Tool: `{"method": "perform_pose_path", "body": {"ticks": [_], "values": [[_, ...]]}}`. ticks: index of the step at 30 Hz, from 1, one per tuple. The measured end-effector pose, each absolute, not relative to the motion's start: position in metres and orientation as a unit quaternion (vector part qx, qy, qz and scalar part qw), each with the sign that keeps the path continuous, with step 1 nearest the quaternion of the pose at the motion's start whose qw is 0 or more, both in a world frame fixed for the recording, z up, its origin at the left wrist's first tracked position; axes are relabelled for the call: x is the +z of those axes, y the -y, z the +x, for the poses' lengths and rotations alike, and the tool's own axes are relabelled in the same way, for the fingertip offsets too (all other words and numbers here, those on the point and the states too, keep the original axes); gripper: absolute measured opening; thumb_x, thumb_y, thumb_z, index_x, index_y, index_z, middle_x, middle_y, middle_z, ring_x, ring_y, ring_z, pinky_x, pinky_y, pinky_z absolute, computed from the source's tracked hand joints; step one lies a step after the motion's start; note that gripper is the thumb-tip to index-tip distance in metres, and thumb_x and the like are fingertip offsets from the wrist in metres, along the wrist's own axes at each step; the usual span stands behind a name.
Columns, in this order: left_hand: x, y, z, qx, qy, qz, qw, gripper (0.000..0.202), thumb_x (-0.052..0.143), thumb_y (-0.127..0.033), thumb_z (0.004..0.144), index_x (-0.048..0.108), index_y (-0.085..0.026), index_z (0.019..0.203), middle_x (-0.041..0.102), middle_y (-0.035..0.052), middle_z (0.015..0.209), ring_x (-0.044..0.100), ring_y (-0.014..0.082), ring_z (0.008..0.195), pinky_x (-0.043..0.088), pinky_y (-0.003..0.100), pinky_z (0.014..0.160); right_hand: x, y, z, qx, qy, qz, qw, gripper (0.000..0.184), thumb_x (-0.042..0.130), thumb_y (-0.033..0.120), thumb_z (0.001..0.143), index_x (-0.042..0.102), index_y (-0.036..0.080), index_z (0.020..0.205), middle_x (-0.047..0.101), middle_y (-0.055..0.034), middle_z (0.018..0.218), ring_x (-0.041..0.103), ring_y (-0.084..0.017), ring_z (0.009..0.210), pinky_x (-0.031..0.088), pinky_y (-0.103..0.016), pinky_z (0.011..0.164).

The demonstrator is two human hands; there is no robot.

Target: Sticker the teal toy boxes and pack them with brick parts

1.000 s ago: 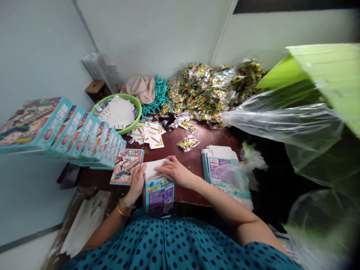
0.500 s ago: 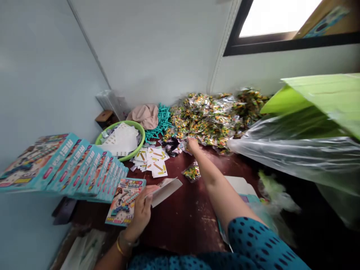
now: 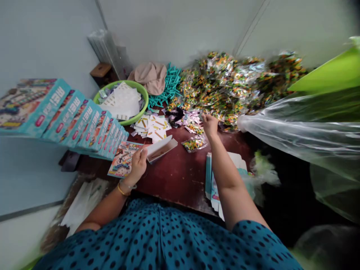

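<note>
My left hand (image 3: 138, 163) is wrapped round an open cardboard box (image 3: 161, 149), its flap up and its open end facing right. That box overlaps a printed box (image 3: 120, 159) with colourful pictures lying flat on the table. My right hand (image 3: 209, 124) reaches to the near edge of a heap of clear bags with green, orange and yellow pieces (image 3: 222, 90). Its fingers are curled together; whatever is between them is too small to make out. Just left of my right forearm, a single bag of pieces (image 3: 194, 144) lies on the dark red table (image 3: 174, 180).
Stacked teal boxes (image 3: 75, 120) stand at left. Behind them is a green basket (image 3: 145, 98) of papers and packets. White printed cards (image 3: 157, 127), teal sticks (image 3: 172, 82) and a beige cloth (image 3: 150, 77) lie mid-table. Flat cartons (image 3: 208, 174) and clear plastic sheeting (image 3: 281, 127) are at right.
The view has tilted down. My right hand has shifted a little right along the heap's near edge. In my left hand the box has turned, showing more of its inside.
</note>
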State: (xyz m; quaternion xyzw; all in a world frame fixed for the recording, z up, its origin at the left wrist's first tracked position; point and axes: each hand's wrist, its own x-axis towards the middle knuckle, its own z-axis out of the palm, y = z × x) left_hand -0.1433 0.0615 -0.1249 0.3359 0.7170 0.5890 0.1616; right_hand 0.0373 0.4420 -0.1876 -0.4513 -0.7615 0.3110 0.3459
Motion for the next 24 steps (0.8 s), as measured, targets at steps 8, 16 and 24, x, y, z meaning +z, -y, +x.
{"method": "perform_pose_path", "body": {"ticks": [8, 16, 24], "values": [[-0.122, -0.063, -0.130, 0.573, -0.704, 0.393, 0.147, 0.061, 0.045, -0.069, 0.096, 0.076, -0.017, 0.102, 0.075, 0.0084, 0.089, 0.067, 0.0217, 0.086, 0.052, 0.032, 0.082, -0.097, -0.261, 0.024, 0.289, 0.894, -0.044, 0.340, 0.025, 0.066, 0.053, 0.094, 0.076, 0.033, 0.103, 0.074, -0.0009, 0.102, 0.067, -0.022, 0.099, 0.051, -0.044, 0.096], [-0.111, -0.041, -0.116, 0.520, -0.651, 0.543, 0.108, 0.054, 0.036, -0.054, 0.104, 0.075, -0.018, 0.110, 0.074, 0.0129, 0.114, 0.066, 0.0242, 0.112, 0.049, 0.039, 0.101, -0.164, -0.318, 0.062, 0.291, 0.775, -0.389, 0.403, 0.040, 0.044, 0.045, 0.104, 0.074, 0.021, 0.111, 0.074, -0.0094, 0.111, 0.067, -0.026, 0.111, 0.050, -0.046, 0.101], [-0.157, -0.028, -0.075, 0.383, -0.572, 0.605, 0.399, 0.044, 0.079, -0.056, 0.077, 0.080, -0.028, 0.110, 0.075, 0.0132, 0.119, 0.062, 0.0349, 0.124, 0.032, 0.050, 0.119, -0.201, -0.288, 0.057, 0.249, 0.855, -0.437, 0.126, 0.062, 0.087, 0.033, 0.073, 0.064, 0.015, 0.128, 0.058, -0.0236, 0.143, 0.051, -0.042, 0.134, 0.044, -0.055, 0.108]]}}
